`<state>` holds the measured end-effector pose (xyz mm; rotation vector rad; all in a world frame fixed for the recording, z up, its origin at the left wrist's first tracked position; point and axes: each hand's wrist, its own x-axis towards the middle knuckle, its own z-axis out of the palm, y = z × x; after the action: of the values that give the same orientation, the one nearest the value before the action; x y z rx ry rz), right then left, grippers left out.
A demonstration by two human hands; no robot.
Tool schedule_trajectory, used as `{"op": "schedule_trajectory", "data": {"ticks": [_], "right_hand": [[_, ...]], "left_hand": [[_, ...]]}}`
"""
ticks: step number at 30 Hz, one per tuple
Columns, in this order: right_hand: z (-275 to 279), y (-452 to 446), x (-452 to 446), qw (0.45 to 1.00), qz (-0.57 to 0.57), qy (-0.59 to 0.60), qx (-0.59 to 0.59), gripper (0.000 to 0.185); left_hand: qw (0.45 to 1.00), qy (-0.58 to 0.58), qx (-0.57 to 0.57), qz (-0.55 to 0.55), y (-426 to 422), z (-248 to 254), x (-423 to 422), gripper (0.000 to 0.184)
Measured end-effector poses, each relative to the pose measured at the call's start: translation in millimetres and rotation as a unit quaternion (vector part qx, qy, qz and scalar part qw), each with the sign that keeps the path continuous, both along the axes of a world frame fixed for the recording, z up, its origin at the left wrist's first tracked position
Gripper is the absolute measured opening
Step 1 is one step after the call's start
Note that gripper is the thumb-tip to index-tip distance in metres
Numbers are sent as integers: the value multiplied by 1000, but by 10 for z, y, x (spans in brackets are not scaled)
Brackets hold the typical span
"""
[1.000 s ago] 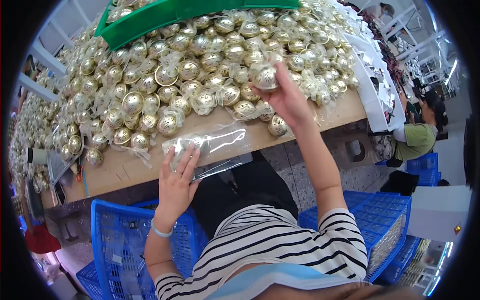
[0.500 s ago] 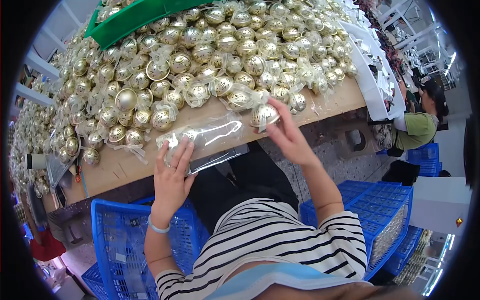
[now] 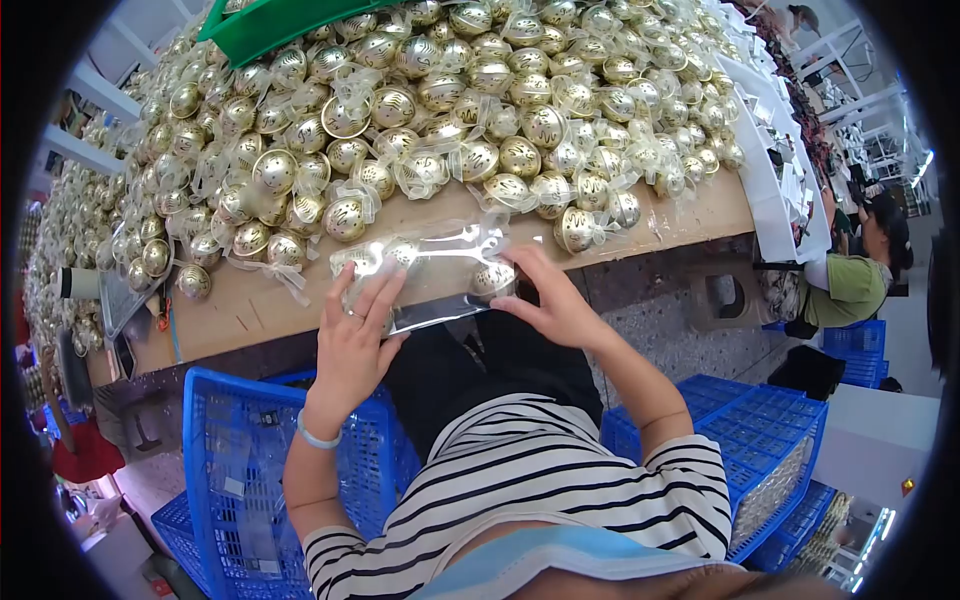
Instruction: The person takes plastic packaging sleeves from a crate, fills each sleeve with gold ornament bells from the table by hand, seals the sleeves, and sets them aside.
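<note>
A clear plastic package (image 3: 440,303) lies at the front edge of the table, with patterned gold balls (image 3: 402,252) showing at its left end. Over that end my left hand (image 3: 352,338) bends its fingers, gripping the plastic from above. At the package's right end, my right hand (image 3: 548,303) has its thumb and fingers around a patterned gold ball (image 3: 493,279). Glare hides whether this ball is fully inside the plastic. Just beyond my right hand, another gold ball (image 3: 575,229) with a pale ribbon rests near the table edge.
Many ribboned gold balls (image 3: 440,92) are heaped across the wooden table (image 3: 240,312). A green tray (image 3: 280,28) stands at the back. Blue crates (image 3: 195,440) flank me. A white bin (image 3: 770,190) is at the right, near a person in a green shirt (image 3: 850,288).
My right hand has brought the gold ball left and down, from above the table to the right end of the plastic package. My left hand stays on the package.
</note>
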<state>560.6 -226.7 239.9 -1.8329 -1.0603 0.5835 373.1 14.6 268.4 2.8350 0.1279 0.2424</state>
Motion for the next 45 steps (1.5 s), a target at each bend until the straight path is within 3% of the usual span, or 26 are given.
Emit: {"op": "schedule_trajectory", "data": {"ticks": [1, 2, 4, 7, 12, 13, 16, 17, 19, 20, 22, 23, 25, 28, 33, 36, 41, 45], "right_hand": [[-149, 38, 91, 987, 55, 149, 34, 65], [-269, 77, 134, 937, 74, 329, 95, 70], [-166, 224, 253, 941, 103, 321, 26, 71], [-222, 470, 220, 963, 150, 218, 59, 51], [-260, 846, 198, 944, 137, 299, 11, 43], [-268, 842, 207, 949, 148, 279, 26, 41], [-242, 598, 134, 891, 135, 408, 144, 27], [-256, 409, 181, 935, 123, 306, 133, 21], [-14, -85, 77, 953, -100, 285, 21, 26], [26, -234, -31, 968, -238, 73, 11, 44], [206, -337, -190, 897, -440, -33, 6, 65], [112, -324, -152, 882, -454, -125, 9, 70], [-201, -202, -2, 825, -474, -307, 20, 81], [-351, 41, 47, 812, -476, -335, -37, 82], [-209, -255, 1, 900, -310, -303, 46, 62], [-115, -495, 54, 924, -203, -323, -36, 67], [-109, -305, 195, 903, -217, -364, -77, 79], [-215, -249, 171, 918, -236, -316, -34, 76]], "left_hand": [[1000, -2, -4, -2, 10, -4, 2, 90], [1000, -3, -9, -3, 23, -11, 5, 90], [1000, 1, -4, -3, 24, -3, 2, 89], [1000, 16, 17, 0, -17, 39, 3, 85], [998, 4, 54, -20, -42, 34, 79, 81], [998, -4, 60, -27, -30, 15, 87, 81], [996, 9, 86, -20, -61, 29, 77, 80], [996, 18, 82, -18, -62, 43, 77, 80], [996, 16, 85, -26, -43, 55, 76, 80], [996, 14, 84, -25, -49, 46, 91, 80], [997, 12, 74, -25, -67, 51, 104, 80], [997, 13, 74, -23, -84, 64, 118, 81], [997, 15, 78, -26, -105, 85, 142, 80], [996, 10, 81, -31, -117, 60, 171, 80], [997, 3, 74, -20, -118, 25, 155, 81], [995, -6, 99, -15, -166, 6, 150, 82], [995, -36, 65, -64, -102, -135, 264, 84], [995, -38, 51, -74, -90, -115, 290, 83]]}}
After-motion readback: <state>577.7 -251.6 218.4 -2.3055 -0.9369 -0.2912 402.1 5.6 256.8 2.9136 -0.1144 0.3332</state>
